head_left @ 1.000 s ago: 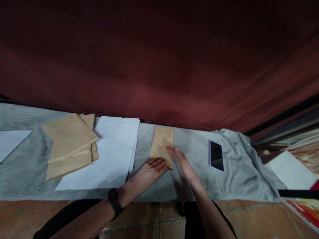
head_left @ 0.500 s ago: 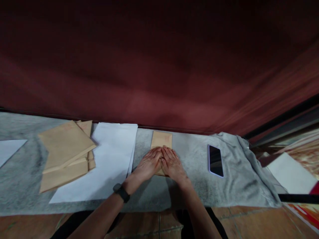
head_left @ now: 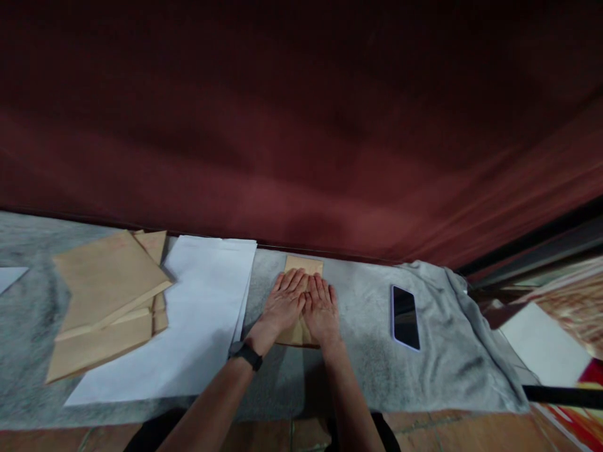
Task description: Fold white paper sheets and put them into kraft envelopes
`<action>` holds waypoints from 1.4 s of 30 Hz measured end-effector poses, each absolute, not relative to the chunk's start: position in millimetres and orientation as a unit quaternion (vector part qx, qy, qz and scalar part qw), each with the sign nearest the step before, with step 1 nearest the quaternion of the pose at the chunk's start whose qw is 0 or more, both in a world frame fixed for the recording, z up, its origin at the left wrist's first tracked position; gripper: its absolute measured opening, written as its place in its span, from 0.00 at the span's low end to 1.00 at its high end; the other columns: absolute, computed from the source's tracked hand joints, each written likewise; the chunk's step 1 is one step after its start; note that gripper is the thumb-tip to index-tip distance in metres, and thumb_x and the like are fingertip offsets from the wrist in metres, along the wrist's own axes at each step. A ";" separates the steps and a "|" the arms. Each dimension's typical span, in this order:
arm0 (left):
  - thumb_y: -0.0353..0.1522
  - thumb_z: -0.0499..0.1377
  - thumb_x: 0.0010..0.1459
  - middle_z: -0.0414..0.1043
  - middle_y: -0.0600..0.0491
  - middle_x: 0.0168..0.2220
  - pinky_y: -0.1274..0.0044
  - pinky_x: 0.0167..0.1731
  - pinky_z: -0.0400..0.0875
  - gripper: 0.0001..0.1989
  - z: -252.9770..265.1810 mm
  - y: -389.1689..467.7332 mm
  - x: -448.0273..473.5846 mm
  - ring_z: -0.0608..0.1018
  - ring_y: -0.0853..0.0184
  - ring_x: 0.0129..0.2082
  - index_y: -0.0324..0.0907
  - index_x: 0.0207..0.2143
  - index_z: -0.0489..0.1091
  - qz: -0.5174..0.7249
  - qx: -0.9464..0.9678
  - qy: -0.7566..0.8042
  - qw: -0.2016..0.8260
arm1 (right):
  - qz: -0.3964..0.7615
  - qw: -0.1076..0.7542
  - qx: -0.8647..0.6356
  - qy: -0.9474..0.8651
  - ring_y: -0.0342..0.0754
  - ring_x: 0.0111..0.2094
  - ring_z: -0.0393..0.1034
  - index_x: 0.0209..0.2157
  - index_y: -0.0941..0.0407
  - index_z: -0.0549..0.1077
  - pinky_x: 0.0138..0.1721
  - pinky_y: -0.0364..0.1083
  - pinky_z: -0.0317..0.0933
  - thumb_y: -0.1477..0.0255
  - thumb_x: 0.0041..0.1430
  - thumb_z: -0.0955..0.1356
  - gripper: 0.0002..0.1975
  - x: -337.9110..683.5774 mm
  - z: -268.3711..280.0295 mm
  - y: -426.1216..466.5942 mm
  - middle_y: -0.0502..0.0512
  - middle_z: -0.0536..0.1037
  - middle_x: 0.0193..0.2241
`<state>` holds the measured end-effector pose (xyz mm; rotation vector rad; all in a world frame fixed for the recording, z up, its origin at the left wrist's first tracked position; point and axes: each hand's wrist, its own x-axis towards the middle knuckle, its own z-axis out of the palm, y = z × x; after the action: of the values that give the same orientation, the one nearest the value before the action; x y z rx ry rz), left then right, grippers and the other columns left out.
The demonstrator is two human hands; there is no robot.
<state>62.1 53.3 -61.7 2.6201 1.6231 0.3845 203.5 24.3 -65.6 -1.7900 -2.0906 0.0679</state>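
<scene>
A small brown paper envelope lies on the grey cloth in front of me. Both palms press down on it, side by side with the thumbs close together. My left hand is flat, fingers stretched out over the envelope's left half. Over its right half lies my right hand, also flat with the fingers extended. The envelope's far end shows beyond the fingertips and its near edge between the wrists; the middle is hidden under the hands.
Left of my hands lies a stack of white paper sheets, overlapped by several brown envelopes. A phone with a purple edge rests on the grey cloth to the right. A red curtain hangs behind the far edge.
My hands have shifted on the envelope, fingers now straighter and reaching further over it. The camera view has tilted slightly, moving the surroundings a little down and left.
</scene>
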 end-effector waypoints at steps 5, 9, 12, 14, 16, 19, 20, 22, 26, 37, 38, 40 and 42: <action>0.32 0.42 0.69 0.54 0.51 0.72 0.61 0.71 0.46 0.29 -62.1 54.1 66.0 0.54 0.60 0.73 0.42 0.70 0.56 0.119 0.829 0.547 0.016 | 0.007 0.177 -0.651 -0.738 0.55 0.70 0.54 0.69 0.60 0.60 0.70 0.58 0.42 0.70 0.74 0.56 0.26 202.2 -66.3 27.9 0.60 0.59 0.70; 0.32 0.42 0.69 0.56 0.50 0.72 0.59 0.70 0.48 0.28 -60.9 56.1 65.8 0.55 0.59 0.72 0.41 0.70 0.57 0.124 0.827 0.548 0.022 | 0.007 0.163 -0.653 -0.739 0.55 0.70 0.53 0.70 0.59 0.59 0.70 0.59 0.41 0.70 0.74 0.56 0.26 202.2 -66.3 29.6 0.59 0.59 0.70; 0.32 0.42 0.69 0.57 0.50 0.72 0.60 0.69 0.51 0.28 -57.8 58.2 64.0 0.57 0.60 0.72 0.43 0.70 0.57 0.126 0.833 0.539 0.028 | 0.005 0.157 -0.641 -0.751 0.54 0.71 0.53 0.70 0.59 0.58 0.71 0.60 0.40 0.71 0.73 0.55 0.27 201.1 -66.6 27.3 0.59 0.58 0.71; 0.31 0.42 0.69 0.57 0.50 0.71 0.61 0.68 0.52 0.28 -56.3 59.4 63.0 0.58 0.60 0.71 0.43 0.69 0.57 0.127 0.835 0.535 0.030 | 0.002 0.154 -0.626 -0.764 0.54 0.72 0.51 0.70 0.60 0.58 0.71 0.59 0.38 0.72 0.72 0.55 0.27 199.6 -67.1 23.9 0.60 0.58 0.70; 0.31 0.42 0.70 0.57 0.51 0.71 0.61 0.68 0.52 0.27 -55.9 59.9 62.9 0.58 0.60 0.71 0.44 0.69 0.58 0.127 0.834 0.536 0.030 | -0.004 0.151 -0.615 -0.774 0.53 0.72 0.49 0.70 0.61 0.59 0.72 0.58 0.37 0.73 0.72 0.55 0.27 197.9 -68.2 20.1 0.60 0.58 0.70; 0.32 0.42 0.70 0.56 0.51 0.72 0.60 0.69 0.51 0.27 -56.9 59.0 64.1 0.57 0.59 0.72 0.44 0.69 0.59 0.127 0.831 0.541 0.029 | -0.013 0.150 -0.614 -0.775 0.53 0.72 0.49 0.69 0.62 0.61 0.72 0.57 0.38 0.73 0.71 0.56 0.27 196.4 -70.7 15.7 0.61 0.58 0.70; 0.32 0.42 0.70 0.56 0.50 0.72 0.60 0.69 0.50 0.27 -57.3 58.4 64.6 0.56 0.59 0.72 0.44 0.69 0.59 0.127 0.830 0.543 0.028 | -0.015 0.152 -0.614 -0.774 0.53 0.72 0.50 0.68 0.63 0.61 0.72 0.57 0.38 0.73 0.71 0.56 0.27 196.0 -71.6 14.7 0.62 0.58 0.70; 0.32 0.41 0.70 0.55 0.50 0.72 0.59 0.70 0.48 0.28 -57.9 56.8 65.2 0.55 0.59 0.73 0.43 0.70 0.57 0.123 0.828 0.546 0.024 | -0.021 0.158 -0.614 -0.773 0.54 0.72 0.51 0.68 0.64 0.61 0.72 0.58 0.39 0.72 0.71 0.56 0.27 195.2 -73.0 13.1 0.64 0.59 0.70; 0.33 0.40 0.70 0.54 0.47 0.72 0.60 0.71 0.44 0.29 -58.9 54.4 65.1 0.53 0.60 0.73 0.39 0.71 0.54 0.106 0.821 0.560 0.013 | -0.031 0.178 -0.635 -0.751 0.56 0.71 0.54 0.69 0.64 0.60 0.70 0.59 0.43 0.72 0.71 0.57 0.28 192.7 -72.8 10.5 0.65 0.60 0.69; 0.34 0.39 0.70 0.53 0.43 0.72 0.62 0.72 0.43 0.31 -56.6 46.4 57.6 0.52 0.60 0.74 0.32 0.71 0.54 0.102 0.803 0.588 0.012 | -0.024 0.191 -0.636 -0.747 0.57 0.69 0.58 0.69 0.63 0.60 0.69 0.60 0.47 0.68 0.74 0.55 0.27 210.6 -69.5 -0.3 0.64 0.62 0.68; 0.35 0.39 0.70 0.54 0.43 0.72 0.62 0.72 0.42 0.31 -56.2 45.5 56.8 0.52 0.60 0.74 0.32 0.71 0.53 0.101 0.801 0.589 0.014 | -0.025 0.192 -0.635 -0.748 0.57 0.69 0.58 0.69 0.63 0.60 0.69 0.60 0.48 0.67 0.74 0.55 0.27 212.5 -69.7 -1.1 0.64 0.62 0.68; 0.35 0.39 0.70 0.54 0.42 0.72 0.62 0.72 0.42 0.31 -55.9 44.0 55.1 0.53 0.59 0.74 0.31 0.71 0.53 0.099 0.799 0.593 0.014 | -0.027 0.191 -0.633 -0.750 0.57 0.68 0.59 0.69 0.63 0.61 0.69 0.59 0.48 0.67 0.74 0.56 0.27 215.4 -70.0 -2.8 0.64 0.62 0.68; 0.36 0.39 0.70 0.54 0.42 0.72 0.62 0.72 0.43 0.31 -56.4 42.5 53.2 0.53 0.59 0.73 0.31 0.71 0.53 0.098 0.796 0.597 0.010 | -0.028 0.191 -0.630 -0.752 0.57 0.68 0.59 0.69 0.63 0.60 0.69 0.59 0.47 0.67 0.74 0.56 0.27 217.6 -69.9 -4.4 0.64 0.63 0.68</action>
<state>53.2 42.5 -56.4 2.4855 1.8623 0.3054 217.6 -4.4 -69.9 -1.7705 -2.1125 -0.0798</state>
